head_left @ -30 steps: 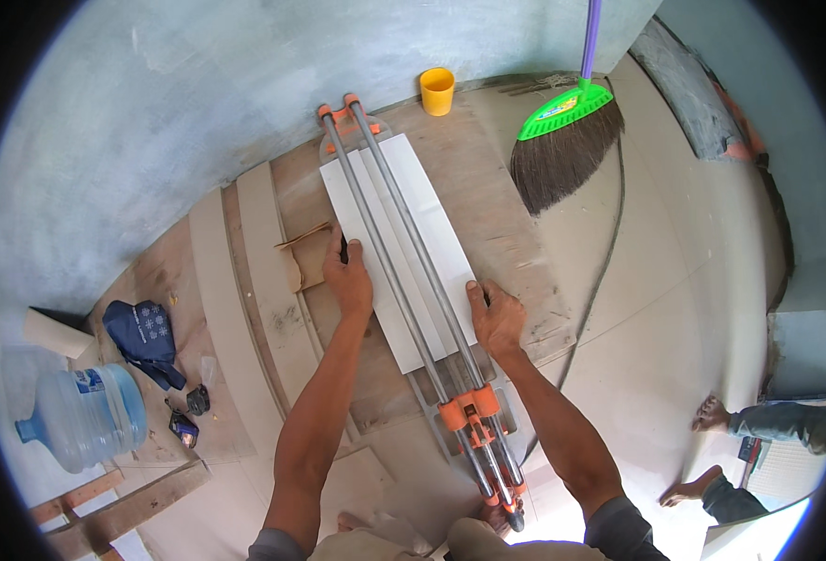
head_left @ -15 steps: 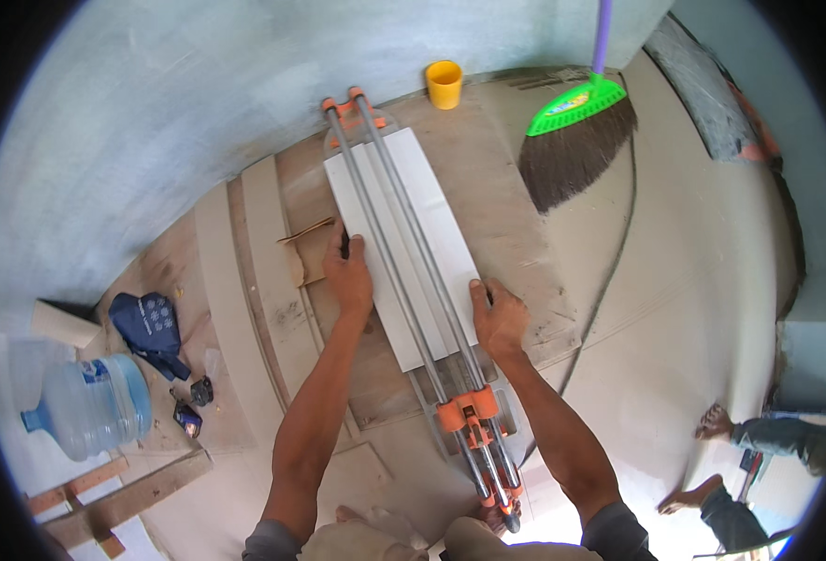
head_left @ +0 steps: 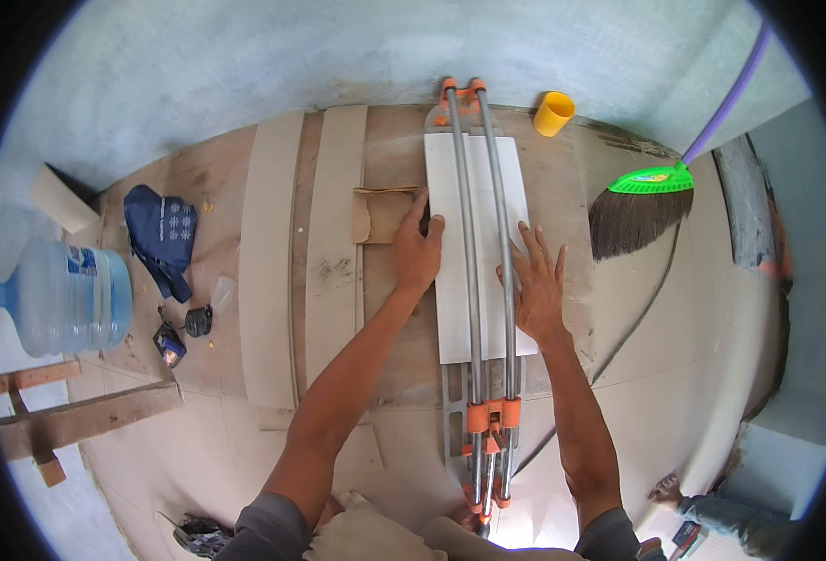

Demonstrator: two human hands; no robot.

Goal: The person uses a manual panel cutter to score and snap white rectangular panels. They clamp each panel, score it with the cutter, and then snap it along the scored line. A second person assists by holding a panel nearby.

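A long white tile [head_left: 448, 280] lies on a manual tile cutter, under its two steel rails [head_left: 474, 327]. A lengthwise line shows between the rails, with a small step at the tile's far end; I cannot tell if it is cut through. My left hand [head_left: 418, 251] grips the tile's left long edge, thumb near the top face; something dark shows between thumb and forefinger. My right hand [head_left: 538, 285] lies on the tile's right side, fingers spread, beside the right rail. The cutter's orange carriage [head_left: 494, 414] sits at the near end, close to my body.
Beige tile strips [head_left: 333, 252] and a torn cardboard piece [head_left: 385, 217] lie left. Beyond are a blue bag [head_left: 160, 234] and a water jug [head_left: 62, 297]. A yellow cup [head_left: 553, 113], a broom [head_left: 645, 210] and a dark cable [head_left: 635, 327] are right. Another person's foot [head_left: 667, 491] shows lower right.
The view has turned, so the cutter now stands nearly upright in the picture. My right hand has gone from gripping the tile's right edge to lying spread on it; my left keeps its hold.
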